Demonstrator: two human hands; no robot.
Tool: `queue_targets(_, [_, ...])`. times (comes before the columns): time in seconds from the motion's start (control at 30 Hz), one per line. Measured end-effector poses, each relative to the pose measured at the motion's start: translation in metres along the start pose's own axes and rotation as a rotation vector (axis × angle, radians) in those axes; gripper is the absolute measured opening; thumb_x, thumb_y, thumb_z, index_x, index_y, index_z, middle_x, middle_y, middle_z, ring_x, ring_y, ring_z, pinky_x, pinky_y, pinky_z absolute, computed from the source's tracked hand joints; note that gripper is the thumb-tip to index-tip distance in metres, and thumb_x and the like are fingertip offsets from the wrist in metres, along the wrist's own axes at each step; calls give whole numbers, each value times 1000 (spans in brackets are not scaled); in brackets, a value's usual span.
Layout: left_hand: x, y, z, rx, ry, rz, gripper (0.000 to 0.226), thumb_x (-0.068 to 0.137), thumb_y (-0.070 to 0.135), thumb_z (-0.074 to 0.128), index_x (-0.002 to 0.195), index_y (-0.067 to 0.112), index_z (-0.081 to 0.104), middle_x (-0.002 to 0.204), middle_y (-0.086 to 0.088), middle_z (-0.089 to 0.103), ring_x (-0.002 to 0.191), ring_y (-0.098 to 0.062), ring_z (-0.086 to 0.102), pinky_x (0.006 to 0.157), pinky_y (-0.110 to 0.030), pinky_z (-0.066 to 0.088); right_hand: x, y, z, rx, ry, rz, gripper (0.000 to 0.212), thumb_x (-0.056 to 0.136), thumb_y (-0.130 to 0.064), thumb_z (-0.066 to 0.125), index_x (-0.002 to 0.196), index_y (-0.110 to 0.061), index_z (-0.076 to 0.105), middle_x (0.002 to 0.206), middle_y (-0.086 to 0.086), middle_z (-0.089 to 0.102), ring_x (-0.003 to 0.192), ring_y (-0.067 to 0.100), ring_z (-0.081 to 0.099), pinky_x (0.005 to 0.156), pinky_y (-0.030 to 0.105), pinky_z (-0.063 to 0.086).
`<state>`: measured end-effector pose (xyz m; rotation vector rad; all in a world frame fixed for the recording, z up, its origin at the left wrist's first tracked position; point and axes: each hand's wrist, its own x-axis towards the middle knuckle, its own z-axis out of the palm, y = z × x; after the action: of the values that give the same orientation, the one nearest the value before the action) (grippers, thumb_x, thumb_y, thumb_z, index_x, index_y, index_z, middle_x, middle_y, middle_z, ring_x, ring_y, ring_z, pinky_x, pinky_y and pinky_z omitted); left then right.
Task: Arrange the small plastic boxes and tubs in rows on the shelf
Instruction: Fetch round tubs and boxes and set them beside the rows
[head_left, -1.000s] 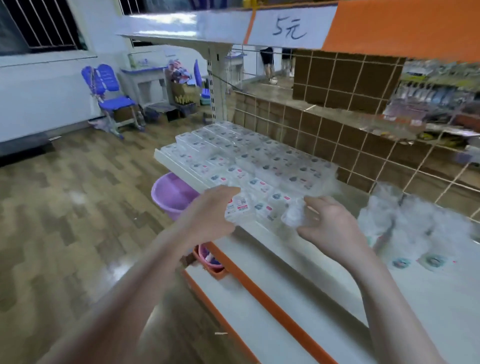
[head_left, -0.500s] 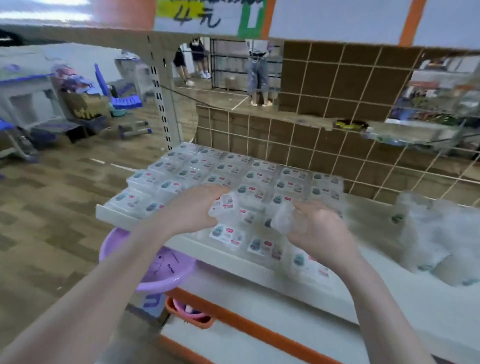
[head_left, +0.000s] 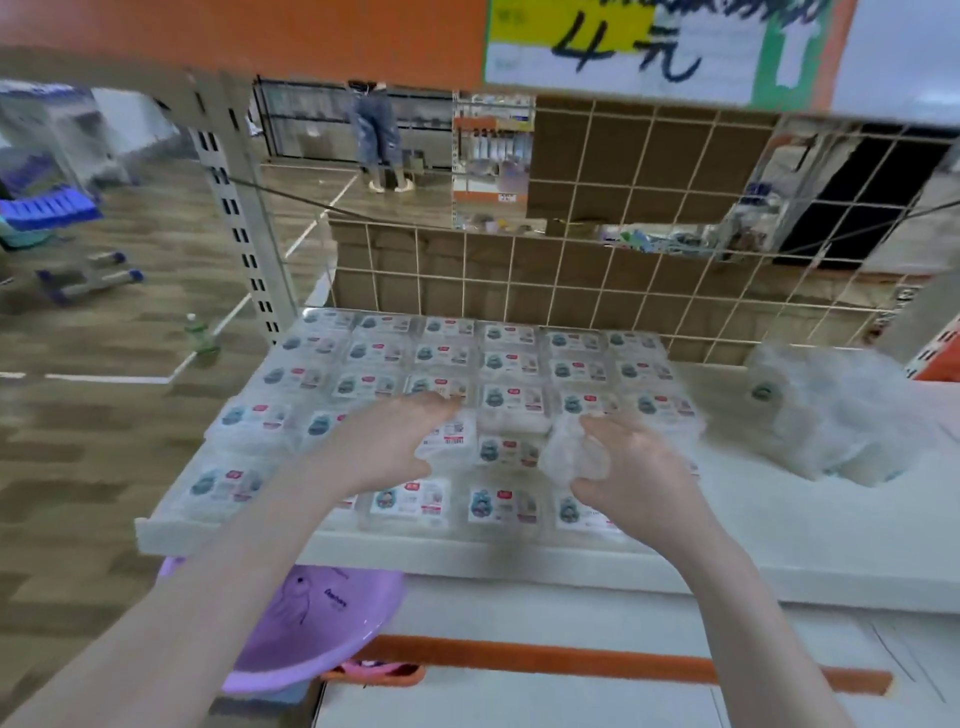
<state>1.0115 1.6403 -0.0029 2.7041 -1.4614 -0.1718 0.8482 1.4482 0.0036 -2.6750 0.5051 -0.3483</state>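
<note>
Head view: a white shelf (head_left: 779, 525) runs across the frame, and its left part is covered with small clear plastic boxes (head_left: 511, 364) laid flat in straight rows, each with a printed label on the lid. The rows reach from the front lip back to the wire grid (head_left: 597, 291) that backs the shelf.

The left hand (head_left: 384, 447) reaches over the middle rows and grips one box (head_left: 449, 439), thumb below and fingers curled over its top edge; this box sits tilted, above the boxes under it (its barcode label faces up). The right hand (head_left: 631, 478) is just beside it to the right, fingers and thumb pinching a crumpled piece of clear wrap (head_left: 571, 454). The wrap is bunched and blurred, so whether anything is inside it cannot be told.

At the right end of the shelf lies a pile of clear bags (head_left: 836, 421) holding more stock, well apart from the rows; the contents are too hazy to make out.

Above hangs an orange and white price sign (head_left: 623, 47) with handwritten "4". Under the shelf's left corner a purple basin (head_left: 317, 629) sticks out, over a lower white shelf with an orange strip (head_left: 571, 660). Beyond the slotted post (head_left: 239, 234), on the wood floor, stand a green bottle (head_left: 200, 335) and, farther off, a person (head_left: 379, 135) in blue trousers. A blue chair (head_left: 47, 213) is at the far left.
</note>
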Motion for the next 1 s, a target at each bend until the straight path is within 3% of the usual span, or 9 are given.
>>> queue_targets(0.13, [-7,-6,6,2,11,30,75,86,16,58,150,25,20,154,2,27,137,-14,30,108,-28,29,-1,-7,4,-22,-37,28,49,75,-17,66,123,-11,57,122,4,56,108,24,53,84,32,43])
queue_targets(0.3, [-7,-15,12,36,20,67,65,92,17,53,149,19,22,155,0,24,140,-13,23,111,-24,17,-3,-12,10,-38,-54,75,51,76,-18,65,126,-13,54,124,1,53,110,22,50,84,32,43])
queue_targets(0.5, [-10,-21,16,-6,49,62,61,92,17,51,148,20,26,154,0,27,139,-15,27,111,-29,24,1,-18,20,-47,-93,45,59,77,-19,63,134,-15,48,124,0,52,111,20,50,82,29,43])
queue_targets(0.63, [-14,-20,21,-9,95,61,61,93,18,50,148,21,24,154,1,24,138,-14,26,108,-27,25,5,-21,25,-94,-157,40,68,78,-21,61,142,-17,38,132,1,48,118,21,47,89,29,42])
queue_targets(0.9, [-41,-29,31,-113,230,6,65,93,46,48,149,24,22,155,7,20,141,-7,18,110,-21,18,14,-25,28,-181,-237,23,72,78,-33,64,142,-16,35,132,4,47,118,22,46,88,29,39])
queue_targets(1.0, [-49,-32,34,-131,260,-39,69,92,51,46,149,22,21,155,7,20,142,-7,15,111,-22,17,19,-33,29,-292,-240,-5,65,78,-40,63,134,-16,41,127,5,50,114,23,48,81,30,42])
